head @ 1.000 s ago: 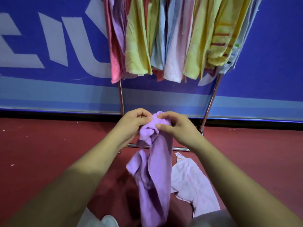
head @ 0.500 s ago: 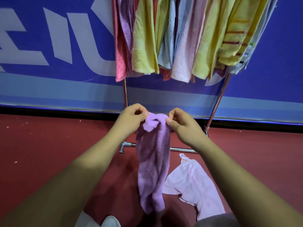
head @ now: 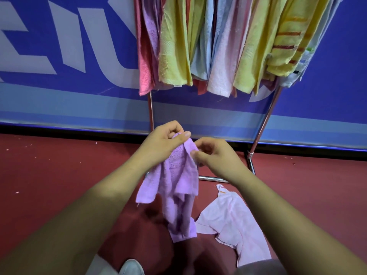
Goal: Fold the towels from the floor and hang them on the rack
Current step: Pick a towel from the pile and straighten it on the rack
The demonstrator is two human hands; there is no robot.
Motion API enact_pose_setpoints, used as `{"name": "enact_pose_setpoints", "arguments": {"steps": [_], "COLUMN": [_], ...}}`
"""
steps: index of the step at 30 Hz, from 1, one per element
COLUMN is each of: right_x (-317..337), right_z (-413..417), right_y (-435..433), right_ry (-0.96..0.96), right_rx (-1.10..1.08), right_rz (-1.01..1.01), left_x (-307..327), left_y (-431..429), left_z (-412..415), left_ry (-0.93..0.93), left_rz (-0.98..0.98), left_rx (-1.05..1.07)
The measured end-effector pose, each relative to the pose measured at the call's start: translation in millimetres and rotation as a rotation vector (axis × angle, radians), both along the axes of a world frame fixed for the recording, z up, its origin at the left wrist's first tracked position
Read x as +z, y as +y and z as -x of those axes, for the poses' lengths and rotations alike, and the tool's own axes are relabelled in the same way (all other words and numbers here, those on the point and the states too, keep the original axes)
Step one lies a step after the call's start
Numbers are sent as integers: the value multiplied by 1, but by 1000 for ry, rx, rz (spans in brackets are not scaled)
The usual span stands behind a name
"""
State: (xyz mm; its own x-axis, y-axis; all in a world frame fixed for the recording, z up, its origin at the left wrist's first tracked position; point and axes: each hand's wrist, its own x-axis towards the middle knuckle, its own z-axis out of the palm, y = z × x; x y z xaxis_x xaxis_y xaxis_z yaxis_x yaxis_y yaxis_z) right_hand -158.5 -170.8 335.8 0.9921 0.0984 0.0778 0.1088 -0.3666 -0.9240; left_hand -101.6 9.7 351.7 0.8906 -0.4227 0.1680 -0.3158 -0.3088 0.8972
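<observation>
Purple towel point(head: 178, 183): held above the floor point(head: 59, 175), hanging crumpled. Left hand point(head: 164, 143) fingers pinch its top corner; right hand point(head: 216, 157) fingers grasp the adjoining edge. Pale pink towel point(head: 232, 221): on floor, just beside. Rack point(head: 265, 118): behind, hung with towels point(head: 172, 56).

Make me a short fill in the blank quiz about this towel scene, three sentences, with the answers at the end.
1. The held towel, gripped by the left hand and pinched by the right hand, is ____ in colour.
2. The pale pink towel lies crumpled on the ____.
3. The rack, hung with towels, stands in front of a ____ banner.

Answers: purple; floor; blue.
</observation>
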Motion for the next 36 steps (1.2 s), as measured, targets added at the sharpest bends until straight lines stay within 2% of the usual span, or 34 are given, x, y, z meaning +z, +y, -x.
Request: {"name": "enact_pose_setpoints", "arguments": {"steps": [5,8,11,14,16,19,21,23,24,26,28,30,33,36], "right_x": [-1,2,-5,-14,-13,-12,-12,-8,-6,0,2,-1,-5,-4], "right_z": [-5,0,6,3,0,-4,-6,-6,-5,-1,4,3,-2,-8], "right_y": [-8,0,9,9,5,-4,-7,-6,-5,-3,-4,-5,-10,-23], "right_ry": [-25,-17,9,-85,-46,-14,-6,22,37,38,-15,-38,-72,-145], "right_rx": [-116,-51,14,-167,-270,-278,-278,-291,-286,-195,-42,4,-192,-346], "right_rz": [-32,-110,69,211,146,81,-13,-98,-124,-130,56,214,210,282], "left_x": [1,1,2,1,1,-1,-2,-2,-1,0,1,2,1,-1], "left_y": [-3,-6,-10,-14,-15,-15,-13,-11,-11,-11,-11,-10,-6,-4], "left_z": [2,4,6,5,5,3,1,-1,-2,-2,-5,-8,-11,-10], "left_ry": [90,147,192,228,240,264,193,-15,-95,-111,-85,-59,-49,-152], "left_rz": [30,74,99,137,147,150,29,-215,-268,-227,-166,-143,-168,-270], "left_rx": [-7,-5,18,36,60,52,11,27,55,95,127,142,123,91]}}
